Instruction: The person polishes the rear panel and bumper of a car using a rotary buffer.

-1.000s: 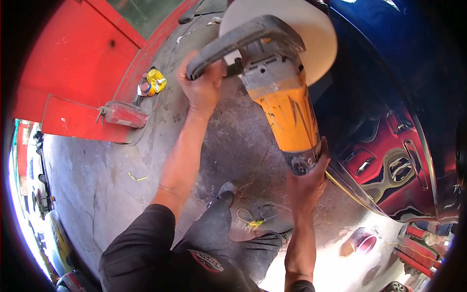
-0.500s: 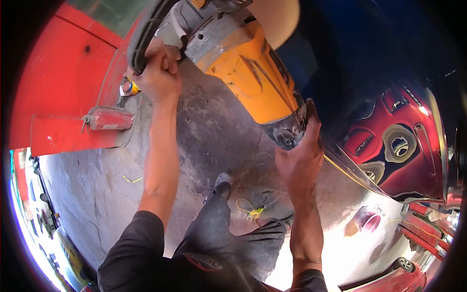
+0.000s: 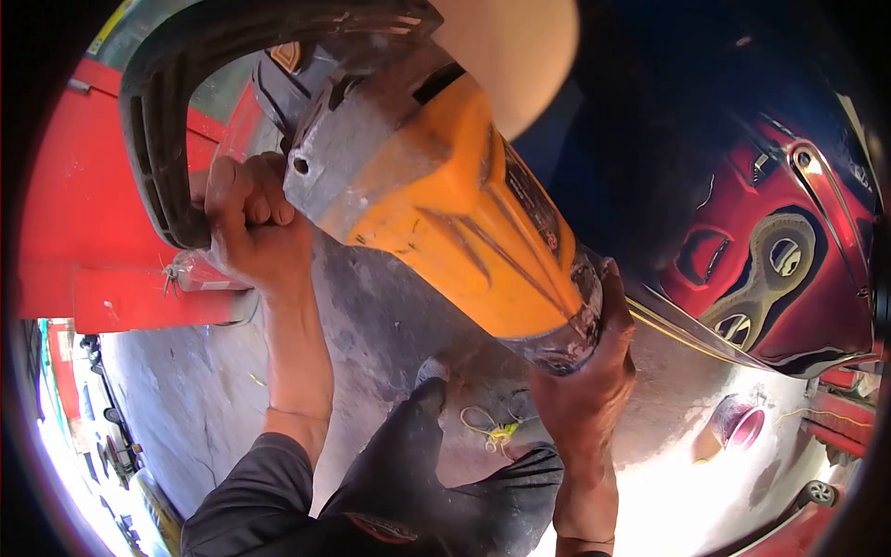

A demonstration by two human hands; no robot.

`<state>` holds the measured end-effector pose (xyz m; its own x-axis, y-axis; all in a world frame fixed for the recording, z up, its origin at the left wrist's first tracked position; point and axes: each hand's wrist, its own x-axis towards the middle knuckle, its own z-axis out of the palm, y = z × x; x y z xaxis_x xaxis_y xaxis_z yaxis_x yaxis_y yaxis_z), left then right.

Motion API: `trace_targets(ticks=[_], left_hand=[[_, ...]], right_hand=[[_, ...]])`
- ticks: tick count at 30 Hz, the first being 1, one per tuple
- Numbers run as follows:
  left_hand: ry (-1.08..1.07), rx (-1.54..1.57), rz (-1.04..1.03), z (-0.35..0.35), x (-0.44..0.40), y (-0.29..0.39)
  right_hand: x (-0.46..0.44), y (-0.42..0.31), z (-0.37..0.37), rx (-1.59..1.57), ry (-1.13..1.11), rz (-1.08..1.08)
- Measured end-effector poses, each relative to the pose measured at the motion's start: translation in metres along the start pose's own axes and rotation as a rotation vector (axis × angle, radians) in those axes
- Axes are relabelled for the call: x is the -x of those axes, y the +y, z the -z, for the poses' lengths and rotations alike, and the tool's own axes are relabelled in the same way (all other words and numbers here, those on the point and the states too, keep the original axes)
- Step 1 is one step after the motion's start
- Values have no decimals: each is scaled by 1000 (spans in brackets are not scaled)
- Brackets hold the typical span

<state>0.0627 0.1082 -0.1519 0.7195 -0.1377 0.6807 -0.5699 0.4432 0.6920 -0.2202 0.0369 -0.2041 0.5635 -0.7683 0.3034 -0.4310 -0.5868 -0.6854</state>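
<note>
An orange and grey power polisher (image 3: 455, 209) hangs close in front of me, its body slanting down to the right. At its head is a pale round pad (image 3: 520, 65), up by a glossy dark blue car panel (image 3: 640, 130); whether they touch I cannot tell. My left hand (image 3: 251, 218) is closed at the lower end of the polisher's curved black handle (image 3: 153, 121). Around the scuffed rear end of the body, my right hand (image 3: 594, 376) is wrapped, the palm hidden from view.
Red painted panels (image 3: 83, 186) stand at left, with a plastic-wrapped bundle (image 3: 209, 271) beside them. On the concrete floor (image 3: 371, 325) lie a yellow-green tangle (image 3: 501, 433) and a pink bucket (image 3: 742, 427). A red car (image 3: 817, 506) is at lower right. The blue panel mirrors red shapes.
The polisher has come nearer to me and shifted left and down, both hands moving with it. More of its black handle shows, and the view has shifted slightly.
</note>
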Motion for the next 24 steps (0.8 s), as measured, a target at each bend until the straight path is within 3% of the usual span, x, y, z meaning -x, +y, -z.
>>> trace_targets(ticks=[10,24], left_hand=[[-26,26,1,-36,30,38],[-337,110,55,-62,65,66]], right_hand=[[28,24,33,-23,71,-7],[78,39,68,-74,133,-168]])
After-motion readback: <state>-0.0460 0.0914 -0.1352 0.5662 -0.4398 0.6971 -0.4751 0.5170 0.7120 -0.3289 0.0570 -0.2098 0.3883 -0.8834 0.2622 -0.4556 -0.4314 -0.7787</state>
